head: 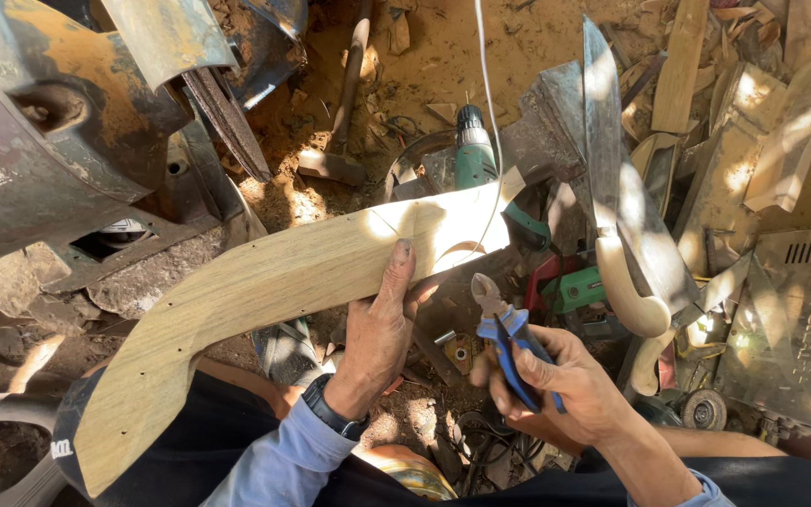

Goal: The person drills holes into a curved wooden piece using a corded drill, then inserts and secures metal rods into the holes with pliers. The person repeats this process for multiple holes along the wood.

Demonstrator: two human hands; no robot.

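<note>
My left hand (379,330) grips a long curved wooden sheath piece (265,282) that runs from my lap at lower left up to the centre right. Small holes dot its edges. The thumb presses flat on the wood's face. My right hand (565,383) holds blue-handled pliers (509,338), jaws pointing up, just right of the wood's lower edge. A thin wire (486,113) comes down from the top and curves across the wood's right end.
A green power drill (473,150) lies behind the wood. Two large blades with pale handles (626,235) stand at right among wooden offcuts (762,122). A rusty metal machine (58,122) fills the upper left. A hammer (342,122) lies on the sawdust.
</note>
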